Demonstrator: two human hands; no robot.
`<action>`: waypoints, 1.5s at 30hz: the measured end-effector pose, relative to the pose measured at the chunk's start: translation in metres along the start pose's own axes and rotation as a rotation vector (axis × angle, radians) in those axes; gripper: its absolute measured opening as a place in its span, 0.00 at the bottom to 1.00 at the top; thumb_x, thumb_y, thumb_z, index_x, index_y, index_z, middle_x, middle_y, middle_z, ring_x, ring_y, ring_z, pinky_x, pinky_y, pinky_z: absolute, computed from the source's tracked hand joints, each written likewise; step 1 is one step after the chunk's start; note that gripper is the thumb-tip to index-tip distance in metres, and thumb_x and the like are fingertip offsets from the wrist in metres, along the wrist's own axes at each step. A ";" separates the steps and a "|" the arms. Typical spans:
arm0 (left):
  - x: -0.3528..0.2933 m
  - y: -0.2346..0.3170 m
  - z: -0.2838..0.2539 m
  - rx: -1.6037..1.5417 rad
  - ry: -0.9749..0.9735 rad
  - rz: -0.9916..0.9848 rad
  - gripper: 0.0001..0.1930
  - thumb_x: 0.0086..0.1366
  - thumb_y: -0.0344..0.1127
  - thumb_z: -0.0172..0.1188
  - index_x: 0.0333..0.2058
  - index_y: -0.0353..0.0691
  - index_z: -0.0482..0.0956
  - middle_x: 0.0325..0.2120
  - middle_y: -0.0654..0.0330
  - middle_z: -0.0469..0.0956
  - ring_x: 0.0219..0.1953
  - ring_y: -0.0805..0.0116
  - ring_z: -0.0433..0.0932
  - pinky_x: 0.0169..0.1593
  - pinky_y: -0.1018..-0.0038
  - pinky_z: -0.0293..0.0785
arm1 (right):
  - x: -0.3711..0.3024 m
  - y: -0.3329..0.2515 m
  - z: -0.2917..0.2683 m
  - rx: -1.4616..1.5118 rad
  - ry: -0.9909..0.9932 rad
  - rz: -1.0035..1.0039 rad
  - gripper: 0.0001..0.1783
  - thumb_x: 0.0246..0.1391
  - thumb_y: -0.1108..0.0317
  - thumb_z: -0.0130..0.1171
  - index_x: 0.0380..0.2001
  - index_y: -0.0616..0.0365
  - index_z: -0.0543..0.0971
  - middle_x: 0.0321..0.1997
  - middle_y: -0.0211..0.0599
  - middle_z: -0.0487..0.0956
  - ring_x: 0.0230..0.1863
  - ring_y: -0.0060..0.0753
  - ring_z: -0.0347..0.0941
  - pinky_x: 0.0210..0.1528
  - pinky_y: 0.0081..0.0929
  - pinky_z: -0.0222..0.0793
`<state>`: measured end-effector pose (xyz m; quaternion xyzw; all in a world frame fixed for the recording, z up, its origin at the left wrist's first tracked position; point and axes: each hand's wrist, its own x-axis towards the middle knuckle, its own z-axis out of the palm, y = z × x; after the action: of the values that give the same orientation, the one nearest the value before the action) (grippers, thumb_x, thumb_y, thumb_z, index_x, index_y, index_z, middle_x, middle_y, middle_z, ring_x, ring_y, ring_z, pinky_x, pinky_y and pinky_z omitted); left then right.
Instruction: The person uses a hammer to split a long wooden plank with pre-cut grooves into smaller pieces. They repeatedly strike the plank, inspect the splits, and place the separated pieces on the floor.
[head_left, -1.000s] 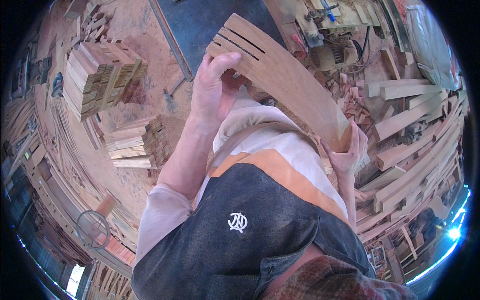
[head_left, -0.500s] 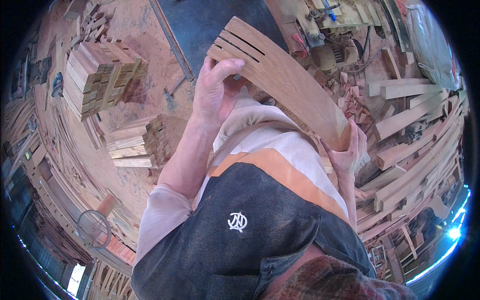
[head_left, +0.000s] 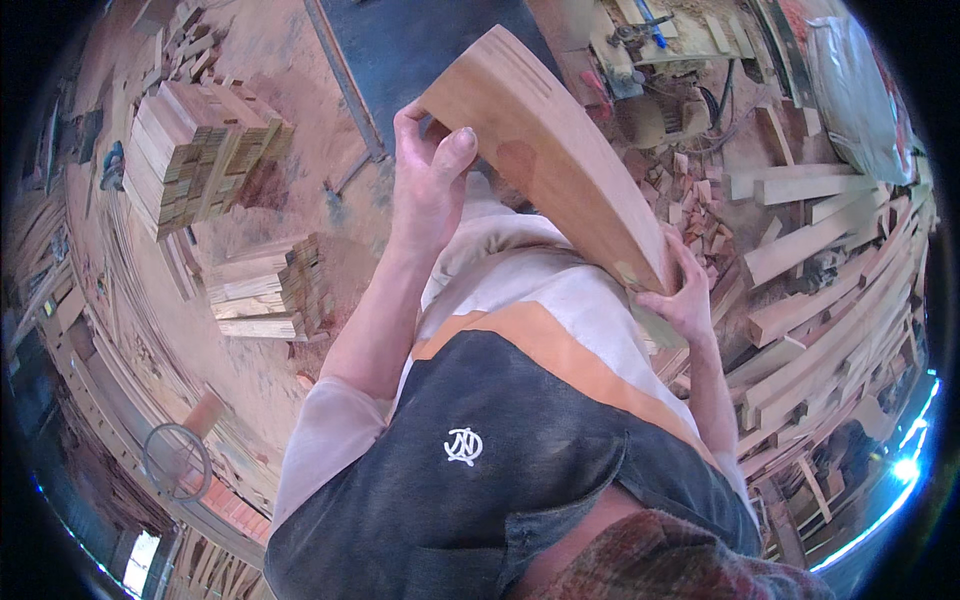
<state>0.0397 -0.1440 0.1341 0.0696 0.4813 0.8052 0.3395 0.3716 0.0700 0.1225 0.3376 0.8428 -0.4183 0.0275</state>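
A curved wooden board slants across in front of my body, its far end up and to the left. My left hand grips it near that far end, with the thumb laid over the near face. At the lower right end my right hand holds it, fingers behind the edge and thumb on the face. The broad face toward me has a darker reddish patch, and a long smooth edge is turned upward. Shallow lines show in the edge near the far end.
On the left stand a tall stack of wooden blocks and a lower stack. A dark flat panel lies ahead. Long timber pieces are heaped at right, beside small offcuts. A tool-strewn bench stands far right.
Both hands have rolled the board, so its slotted face has turned away and a broad face and thick edge show. My right hand has shifted slightly left.
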 end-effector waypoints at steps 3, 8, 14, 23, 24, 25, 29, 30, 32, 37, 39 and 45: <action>0.009 -0.034 0.003 -0.037 -0.023 -0.031 0.40 0.71 0.43 0.65 0.72 0.43 0.52 0.65 0.55 0.68 0.66 0.61 0.70 0.68 0.54 0.67 | 0.016 0.025 0.001 0.417 -0.333 0.179 0.71 0.26 0.27 0.80 0.67 0.69 0.72 0.61 0.44 0.77 0.63 0.38 0.73 0.67 0.39 0.66; 0.024 -0.089 0.015 -0.097 -0.115 -0.256 0.37 0.71 0.43 0.65 0.71 0.41 0.57 0.63 0.53 0.70 0.65 0.63 0.71 0.67 0.60 0.69 | 0.032 0.064 0.025 0.719 -0.489 0.425 0.62 0.38 0.25 0.74 0.66 0.66 0.75 0.61 0.41 0.78 0.63 0.33 0.73 0.63 0.35 0.68; 0.073 -0.112 0.015 0.394 -0.012 -0.245 0.44 0.61 0.42 0.77 0.67 0.30 0.60 0.59 0.48 0.75 0.60 0.60 0.76 0.65 0.63 0.72 | 0.087 0.100 0.082 0.708 -0.429 0.771 0.53 0.61 0.21 0.51 0.69 0.57 0.73 0.59 0.44 0.82 0.56 0.38 0.81 0.61 0.38 0.75; 0.111 -0.178 0.028 0.979 0.141 0.214 0.47 0.71 0.40 0.61 0.74 0.24 0.40 0.70 0.28 0.54 0.72 0.31 0.56 0.75 0.49 0.52 | 0.176 0.095 0.140 1.214 -0.511 0.781 0.45 0.70 0.26 0.40 0.69 0.53 0.74 0.59 0.38 0.84 0.57 0.32 0.82 0.62 0.34 0.78; 0.118 -0.185 0.030 0.999 0.182 0.253 0.47 0.71 0.39 0.60 0.75 0.24 0.40 0.70 0.28 0.54 0.72 0.31 0.56 0.76 0.49 0.51 | 0.187 0.091 0.141 1.252 -0.544 0.697 0.44 0.70 0.27 0.40 0.68 0.53 0.75 0.59 0.38 0.84 0.56 0.30 0.82 0.61 0.33 0.78; 0.124 -0.190 0.031 1.012 0.224 0.264 0.46 0.71 0.38 0.60 0.75 0.24 0.40 0.70 0.28 0.54 0.72 0.31 0.56 0.76 0.49 0.51 | 0.198 0.085 0.143 1.258 -0.526 0.689 0.43 0.71 0.28 0.40 0.68 0.53 0.75 0.59 0.37 0.84 0.55 0.29 0.82 0.61 0.32 0.78; 0.150 -0.198 0.031 0.966 0.292 0.312 0.44 0.72 0.36 0.59 0.75 0.24 0.41 0.70 0.29 0.54 0.72 0.32 0.55 0.76 0.49 0.50 | 0.204 0.062 0.121 0.905 -0.406 0.711 0.39 0.74 0.34 0.42 0.68 0.56 0.74 0.60 0.37 0.83 0.55 0.27 0.81 0.61 0.31 0.76; 0.156 -0.197 0.030 0.954 0.295 0.304 0.44 0.72 0.35 0.58 0.75 0.24 0.41 0.70 0.29 0.55 0.72 0.32 0.56 0.76 0.49 0.50 | 0.197 0.057 0.112 0.874 -0.388 0.664 0.39 0.75 0.35 0.43 0.68 0.58 0.73 0.61 0.37 0.82 0.57 0.27 0.80 0.62 0.31 0.75; 0.163 -0.194 0.029 0.932 0.305 0.288 0.43 0.73 0.35 0.58 0.75 0.24 0.41 0.70 0.29 0.55 0.72 0.33 0.56 0.76 0.50 0.51 | 0.187 0.047 0.106 1.013 -0.363 0.548 0.39 0.75 0.38 0.46 0.71 0.61 0.70 0.65 0.39 0.79 0.62 0.28 0.76 0.66 0.32 0.70; 0.179 -0.182 0.030 0.920 0.319 0.287 0.43 0.73 0.35 0.58 0.74 0.24 0.41 0.69 0.30 0.56 0.71 0.34 0.57 0.75 0.51 0.52 | 0.168 0.037 0.094 0.652 -0.307 0.235 0.46 0.70 0.38 0.52 0.74 0.67 0.63 0.73 0.44 0.70 0.73 0.35 0.63 0.76 0.33 0.54; 0.184 -0.178 0.031 0.917 0.320 0.287 0.43 0.73 0.35 0.57 0.74 0.23 0.41 0.68 0.30 0.57 0.71 0.34 0.58 0.75 0.51 0.52 | 0.170 0.037 0.094 0.650 -0.315 0.270 0.47 0.69 0.39 0.55 0.75 0.68 0.62 0.74 0.45 0.69 0.74 0.36 0.62 0.77 0.34 0.53; 0.202 -0.169 0.027 0.928 0.308 0.311 0.42 0.74 0.36 0.57 0.74 0.22 0.42 0.68 0.31 0.57 0.71 0.34 0.59 0.74 0.52 0.53 | 0.188 0.039 0.096 0.601 -0.319 0.261 0.48 0.66 0.41 0.59 0.74 0.70 0.63 0.72 0.51 0.71 0.72 0.38 0.66 0.75 0.36 0.57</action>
<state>-0.0206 0.0514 -0.0343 0.1640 0.8164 0.5487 0.0742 0.2270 0.1201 -0.0286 0.3658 0.6171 -0.6878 0.1113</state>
